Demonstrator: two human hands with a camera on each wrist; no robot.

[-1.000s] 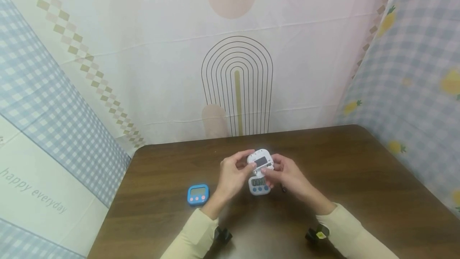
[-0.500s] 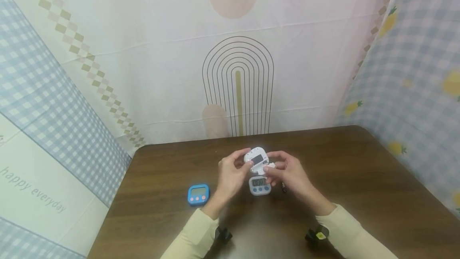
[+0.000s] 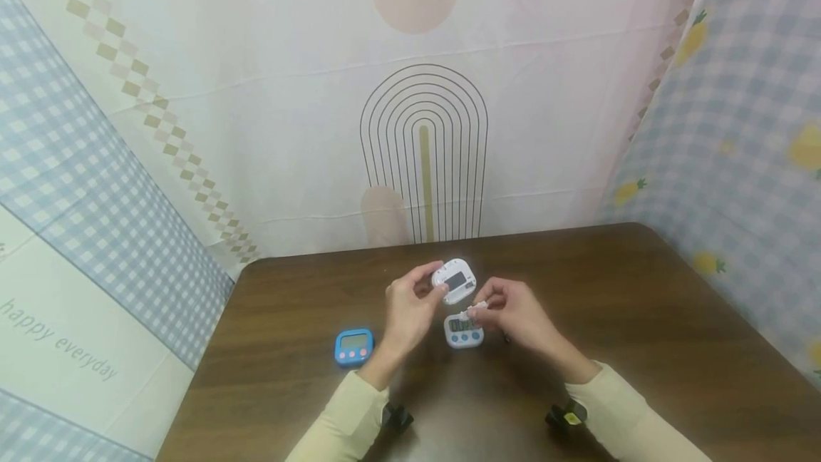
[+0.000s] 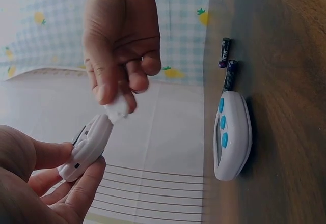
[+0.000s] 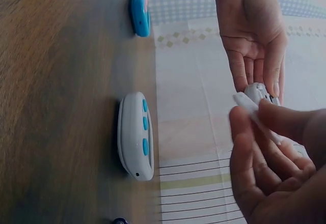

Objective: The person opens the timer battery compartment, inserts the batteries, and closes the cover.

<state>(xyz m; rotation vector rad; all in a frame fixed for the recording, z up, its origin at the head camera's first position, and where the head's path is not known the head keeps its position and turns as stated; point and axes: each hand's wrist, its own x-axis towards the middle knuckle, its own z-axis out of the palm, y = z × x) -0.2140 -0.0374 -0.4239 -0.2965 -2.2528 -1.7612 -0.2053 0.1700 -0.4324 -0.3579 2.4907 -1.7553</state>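
Two hands engaged: my left hand (image 3: 410, 305) grips the white square plastic timer (image 3: 454, 281), my right hand (image 3: 513, 312) pinches its small white battery cover (image 3: 477, 306), which could slip from so light a hold.

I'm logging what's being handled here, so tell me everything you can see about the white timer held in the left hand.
The white timer is a small rounded-square unit of glossy white plastic, held above the table, back side toward the head camera. A dark rectangular recess shows in that back. The left hand grips its edges with fingers and thumb. The right hand, close beside it, pinches a small white piece, apparently apart from the timer. Its display side is hidden.
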